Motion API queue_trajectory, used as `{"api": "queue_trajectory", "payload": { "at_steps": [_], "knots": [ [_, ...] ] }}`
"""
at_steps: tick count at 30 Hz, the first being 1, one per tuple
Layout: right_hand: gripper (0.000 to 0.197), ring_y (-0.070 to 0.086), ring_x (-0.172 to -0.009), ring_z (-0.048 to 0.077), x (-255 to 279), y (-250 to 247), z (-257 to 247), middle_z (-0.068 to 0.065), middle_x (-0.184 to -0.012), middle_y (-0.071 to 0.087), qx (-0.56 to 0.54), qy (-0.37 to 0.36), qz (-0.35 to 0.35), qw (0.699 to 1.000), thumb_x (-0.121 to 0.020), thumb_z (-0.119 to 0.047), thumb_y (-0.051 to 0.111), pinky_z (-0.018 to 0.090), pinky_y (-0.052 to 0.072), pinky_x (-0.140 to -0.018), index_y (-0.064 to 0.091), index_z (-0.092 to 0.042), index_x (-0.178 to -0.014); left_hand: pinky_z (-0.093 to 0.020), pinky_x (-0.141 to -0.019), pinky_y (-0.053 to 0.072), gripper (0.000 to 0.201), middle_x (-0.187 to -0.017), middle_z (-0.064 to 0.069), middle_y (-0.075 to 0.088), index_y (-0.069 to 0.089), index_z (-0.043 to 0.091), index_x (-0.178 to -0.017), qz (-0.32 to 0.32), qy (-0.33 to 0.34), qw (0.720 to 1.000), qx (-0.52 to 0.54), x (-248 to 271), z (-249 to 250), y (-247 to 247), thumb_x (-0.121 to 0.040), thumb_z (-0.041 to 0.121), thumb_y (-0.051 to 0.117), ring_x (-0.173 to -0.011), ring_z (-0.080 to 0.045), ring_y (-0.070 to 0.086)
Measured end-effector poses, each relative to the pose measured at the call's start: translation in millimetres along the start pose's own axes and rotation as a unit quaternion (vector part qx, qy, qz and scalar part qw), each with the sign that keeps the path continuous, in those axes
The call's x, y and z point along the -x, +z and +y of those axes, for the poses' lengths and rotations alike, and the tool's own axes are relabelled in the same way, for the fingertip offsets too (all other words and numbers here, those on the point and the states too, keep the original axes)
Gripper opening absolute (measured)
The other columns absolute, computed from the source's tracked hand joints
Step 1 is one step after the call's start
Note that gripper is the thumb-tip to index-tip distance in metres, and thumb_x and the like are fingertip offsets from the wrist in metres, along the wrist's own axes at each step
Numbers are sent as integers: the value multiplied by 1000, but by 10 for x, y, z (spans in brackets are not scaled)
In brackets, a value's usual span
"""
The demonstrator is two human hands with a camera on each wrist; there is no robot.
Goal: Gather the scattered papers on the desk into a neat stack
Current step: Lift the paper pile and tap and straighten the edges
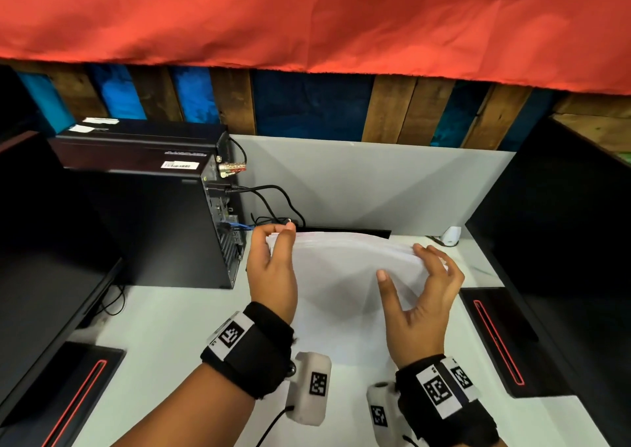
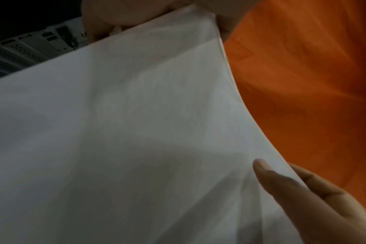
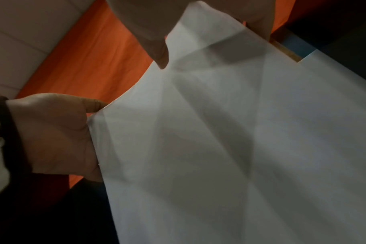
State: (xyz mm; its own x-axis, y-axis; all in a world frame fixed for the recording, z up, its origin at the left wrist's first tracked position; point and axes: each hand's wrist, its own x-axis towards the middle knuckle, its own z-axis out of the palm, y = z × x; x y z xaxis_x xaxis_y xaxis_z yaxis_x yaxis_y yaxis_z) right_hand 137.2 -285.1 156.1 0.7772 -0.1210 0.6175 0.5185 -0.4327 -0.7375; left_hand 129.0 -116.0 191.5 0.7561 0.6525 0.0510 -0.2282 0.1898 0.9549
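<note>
The papers (image 1: 345, 276) are held up off the desk (image 1: 164, 337) as one white bundle, just right of the black computer tower (image 1: 164, 228), and they are bowed upward in the middle. The bundle's left corner is pinched by the left hand (image 1: 271, 272), thumb in front and fingers curled behind, right beside the tower's rear panel. The opposite side is gripped by the right hand (image 1: 421, 306), its thumb laid across the near face and its fingers wrapped over the far edge. So both hands are closed on the sheets, neither is free.

In the left wrist view several sheet edges are seen lying close together along the far side, only slightly fanned, so the gathering looks largely done. No loose sheet is seen on the desk around the tower, though the part under the bundle is hidden. What seems left, as a judgement: the edges are to be squared, probably by tapping on the desk, and the stack is to be laid flat.

Further out from the tower, black cables (image 1: 273, 204) are trailed from its back toward a dark slot at the grey partition (image 1: 375, 180). A dark monitor (image 1: 51, 242) is stood to the tower's left, another (image 1: 560, 235) well to its right, and red cloth (image 1: 307, 16) is hung above everything.
</note>
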Motion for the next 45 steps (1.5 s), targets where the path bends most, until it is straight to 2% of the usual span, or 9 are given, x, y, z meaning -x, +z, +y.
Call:
{"api": "queue_trajectory", "payload": {
  "at_steps": [10,13,17,20,23,28,35,40,45],
  "knots": [
    [45,50,-106,-10,25,18,5,5,-105,55,-13,25,8,1000,-90,2,57,1,34,-90,56,-34,-116,-19,-77,50,47,-90,3,61,55,12,-107,-111,41,993,-22,100,-51,-54,-70,29,79,-83,-6,61],
    [50,52,-107,-9,-53,-2,-30,-21,-105,58,-54,71,38,995,-89,3,58,10,39,-95,56,-42,-111,-17,-80,51,71,-99,1,58,50,19,-113,-146,56,984,-79,87,-125,-89,-54,21,90,-90,-6,61],
    [61,54,-110,-3,-144,-56,-95,-36,-110,57,-103,132,68,984,-86,1,61,30,45,-101,51,-54,-109,-35,-96,50,67,-115,-2,62,48,21,-119,-159,21,983,-91,-30,-222,-215,-65,-5,79,-107,-15,62],
    [63,58,-110,11,-154,-64,-190,-31,-111,59,-111,124,71,983,-84,1,63,40,48,-98,51,-57,-106,-43,-95,51,45,-103,3,69,58,24,-105,-160,-41,983,-86,-87,-236,-252,-78,-11,67,-91,-5,69],
    [62,59,-107,5,-193,-79,-319,-30,-110,59,-136,89,85,983,-84,2,65,30,50,-95,51,-54,-106,-34,-79,57,36,-89,10,73,62,26,-97,-137,-21,988,-64,-103,-123,-217,-84,-8,60,-84,-9,69],
    [54,57,-109,13,-225,-92,-372,-28,-112,54,-169,63,61,982,-85,-5,66,33,50,-93,47,-45,-115,-27,-89,53,36,-113,3,68,57,20,-118,-128,62,988,-64,-115,-58,-287,-88,2,61,-107,-13,64],
    [59,61,-92,-7,-35,45,-76,-19,-104,58,-189,203,-5,961,-78,-6,74,7,49,-76,46,-25,-126,-18,-72,58,39,-101,3,71,62,12,-115,-116,-64,987,-91,-26,-503,-539,-80,-3,69,-91,-10,69],
    [35,68,-83,5,-68,24,71,-8,-91,71,-210,289,-82,930,-70,-2,79,10,54,-65,67,-22,-96,-11,-61,52,28,-86,6,72,66,17,-98,-103,-85,988,-78,-76,-595,-530,-81,-6,65,-79,-12,68],
    [27,64,-80,-13,-99,60,-62,-23,-79,70,-194,208,-67,956,-80,-2,72,1,45,-70,66,-22,-98,-9,-68,52,27,-95,6,69,63,12,-108,-68,-23,995,-66,-10,-511,-381,-86,-3,62,-77,6,66]
  ]
}}
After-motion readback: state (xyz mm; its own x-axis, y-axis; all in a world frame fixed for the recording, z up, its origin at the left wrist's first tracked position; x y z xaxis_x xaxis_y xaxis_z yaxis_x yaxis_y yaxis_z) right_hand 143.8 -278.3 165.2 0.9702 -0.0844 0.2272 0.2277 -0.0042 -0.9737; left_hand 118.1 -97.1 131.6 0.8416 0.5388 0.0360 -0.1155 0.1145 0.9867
